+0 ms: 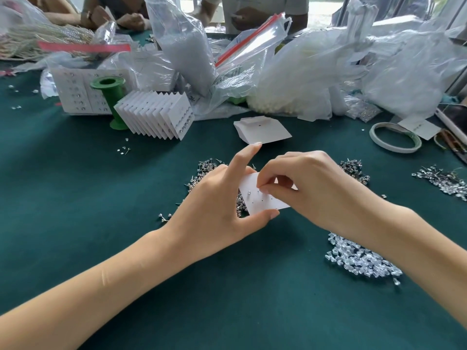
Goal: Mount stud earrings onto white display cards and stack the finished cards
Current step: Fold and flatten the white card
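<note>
One stud [248, 194] already sat in the white card [262, 198], which your left hand [214, 208] pinched above the green cloth [75, 185] while your right hand [310, 190] pinched another stud at a hole. Mounting had barely begun; next you needed to seat that post squarely, loose studs [204, 170] lying just beyond.

Left hand [217, 205]: thumb pinching, forefinger raised straight. Right hand [310, 188]: fingertips curled, pinching. Both forearms bare, converging.
</note>
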Available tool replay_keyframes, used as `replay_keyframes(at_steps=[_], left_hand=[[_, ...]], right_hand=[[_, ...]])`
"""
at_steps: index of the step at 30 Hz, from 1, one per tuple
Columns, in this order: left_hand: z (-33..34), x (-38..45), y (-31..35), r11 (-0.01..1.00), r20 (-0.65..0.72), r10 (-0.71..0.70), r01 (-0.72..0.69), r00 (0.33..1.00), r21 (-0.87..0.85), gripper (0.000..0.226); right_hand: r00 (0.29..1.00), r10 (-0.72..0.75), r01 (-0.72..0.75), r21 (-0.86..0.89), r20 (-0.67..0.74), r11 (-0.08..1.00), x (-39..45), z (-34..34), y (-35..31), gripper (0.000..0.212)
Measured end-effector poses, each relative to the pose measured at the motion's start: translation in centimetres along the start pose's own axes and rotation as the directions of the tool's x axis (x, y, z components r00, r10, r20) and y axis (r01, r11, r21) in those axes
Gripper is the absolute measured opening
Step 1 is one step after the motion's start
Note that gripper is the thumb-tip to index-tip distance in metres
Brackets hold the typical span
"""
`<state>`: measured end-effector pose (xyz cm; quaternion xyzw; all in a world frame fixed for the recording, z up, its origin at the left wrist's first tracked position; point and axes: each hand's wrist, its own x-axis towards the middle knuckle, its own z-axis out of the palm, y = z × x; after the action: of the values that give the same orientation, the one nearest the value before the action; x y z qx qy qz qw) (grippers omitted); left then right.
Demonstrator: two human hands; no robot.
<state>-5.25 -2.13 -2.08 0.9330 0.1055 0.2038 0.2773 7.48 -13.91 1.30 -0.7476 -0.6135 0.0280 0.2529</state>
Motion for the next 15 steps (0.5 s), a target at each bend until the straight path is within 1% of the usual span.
replay_keyframes(at_steps=[2,4,6,8,9,11,15], left_hand=[[0.0,0.0,0.0,1.0,0.003,0.005,-0.005,1.0,-0.007,0.088],[0.0,-0.1,0.0,1.0,0.006,0.001,-0.001,1.0,-0.014,0.089],[0.0,-0.1,0.0,1.0,0.005,-0.012,0.012,1.0,-0.024,0.09],[-0.1,-0.1,0.0,0.999,0.005,-0.019,0.02,1.0,-0.04,0.09],[-0.1,-0.1,0.0,0.999,0.008,-0.018,0.019,1.0,-0.048,0.091],[-0.1,-0.2,0.1,0.998,0.013,-0.004,0.004,1.0,-0.063,0.091],[-0.1,-0.2,0.3,0.996,0.018,0.059,-0.058,0.998,-0.074,0.091]], right_hand=[[1.0,-0.016,0.016,-0.021,0.001,1.0,0.0,0.2,0.0,0.006],[1.0,-0.013,0.013,-0.011,-0.013,1.0,0.0,0.2,0.0,0.01],[0.997,0.013,-0.009,0.048,-0.07,0.999,0.2,-0.1,0.3,0.011],[0.989,0.069,-0.053,0.129,-0.13,0.99,0.4,-0.7,0.9,0.011],[0.986,0.104,-0.081,0.169,-0.132,0.982,0.5,-0.9,1.2,0.011],[0.985,0.152,-0.134,0.205,-0.076,0.97,0.5,-1.1,1.7,0.021],[0.979,0.189,-0.203,0.274,0.079,0.94,0.4,-0.8,2.0,0.046]])
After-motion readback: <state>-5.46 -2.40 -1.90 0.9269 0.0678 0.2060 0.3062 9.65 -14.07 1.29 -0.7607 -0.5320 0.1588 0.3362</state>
